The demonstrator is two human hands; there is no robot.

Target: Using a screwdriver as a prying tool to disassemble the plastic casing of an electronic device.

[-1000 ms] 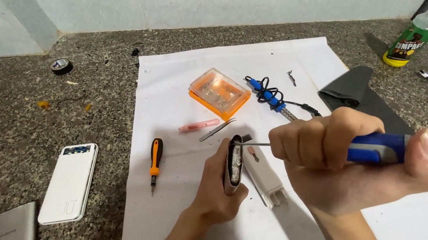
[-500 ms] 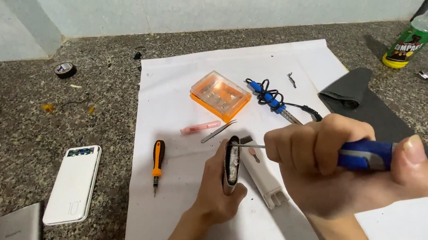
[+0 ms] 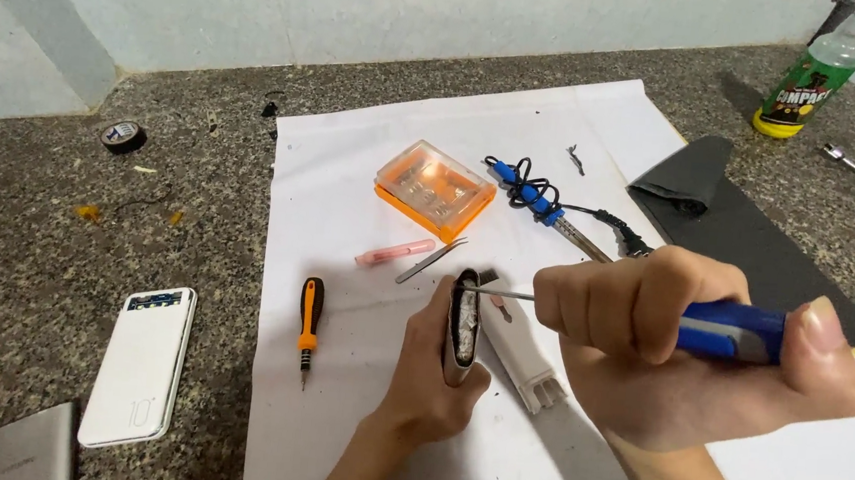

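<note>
We grip slim silver device (image 3: 462,328) on edge in left hand (image 3: 428,380), fingers wrapped around casing, over white sheet (image 3: 348,224). Our right hand (image 3: 681,348) closes fist-tight on blue-handled screwdriver (image 3: 732,331); shaft tip meets device's upper end. White cover piece (image 3: 524,362) lies just beside device. Orange-black screwdriver (image 3: 309,327) rests to the left, orange bit case (image 3: 435,188) beyond, white power bank (image 3: 141,365) on stone counter (image 3: 67,225).

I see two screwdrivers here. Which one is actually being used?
The blue-handled screwdriver, gripped in the right hand, its tip at the opened silver casing. The orange-and-black screwdriver lies untouched on the white sheet.
</note>
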